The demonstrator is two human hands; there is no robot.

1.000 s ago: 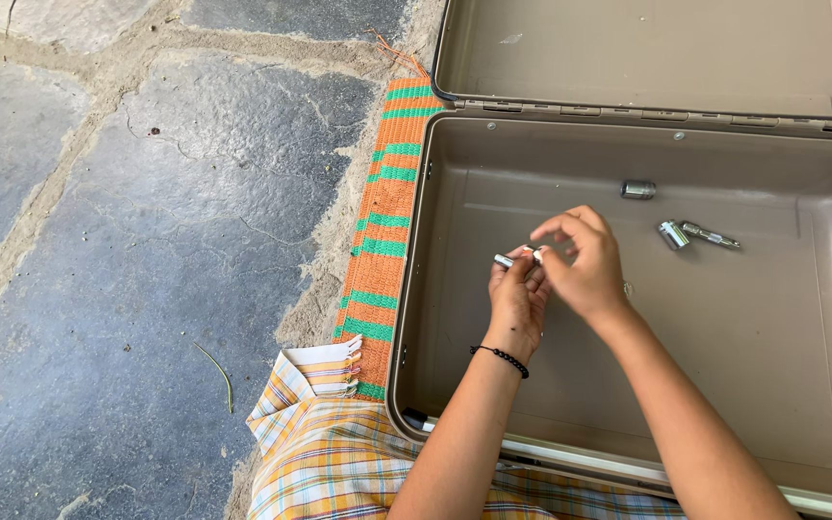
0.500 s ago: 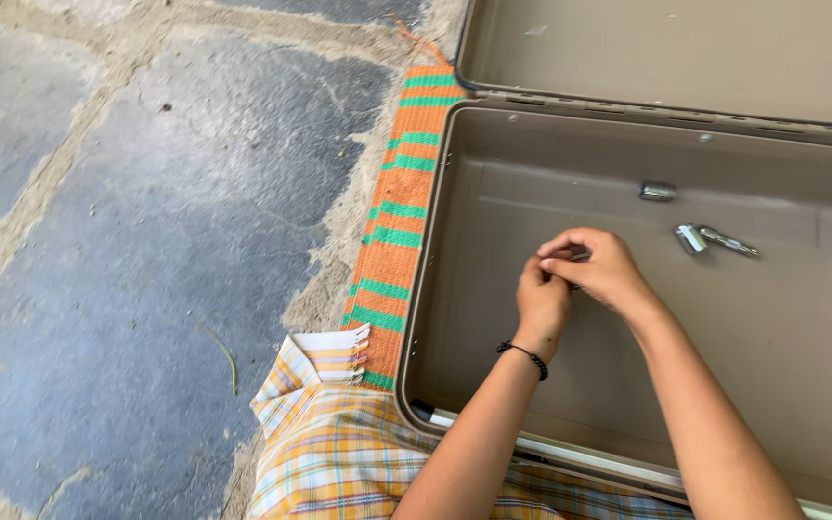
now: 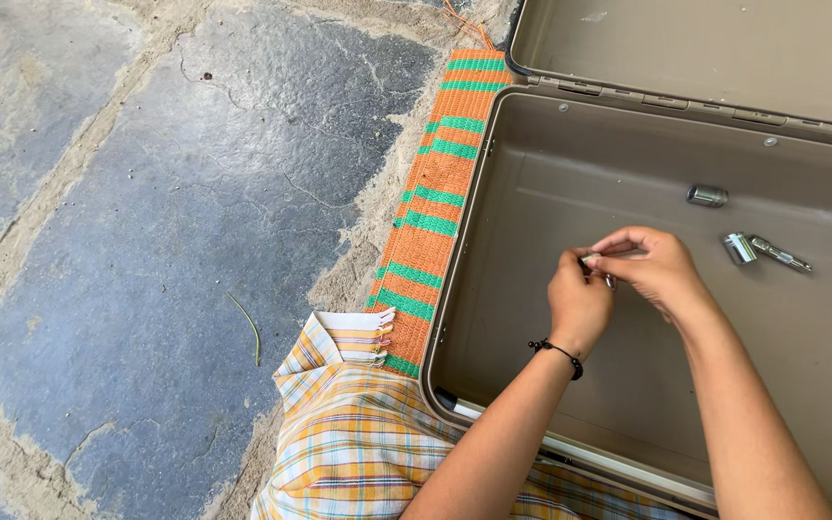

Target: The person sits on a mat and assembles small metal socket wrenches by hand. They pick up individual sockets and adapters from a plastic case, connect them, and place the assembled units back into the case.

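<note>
Hands meet over the open brown case (image 3: 532, 318): left hand (image 3: 578, 303) and right hand (image 3: 660, 273) both pinch one small metal piece (image 3: 597, 271). Best kept low over the case; sockets (image 3: 707, 195) lie at two o'clock.

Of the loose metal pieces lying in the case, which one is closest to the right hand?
The socket with the thin bit, just right of the right hand. The lone short socket lies farther off, toward the hinge.
</note>
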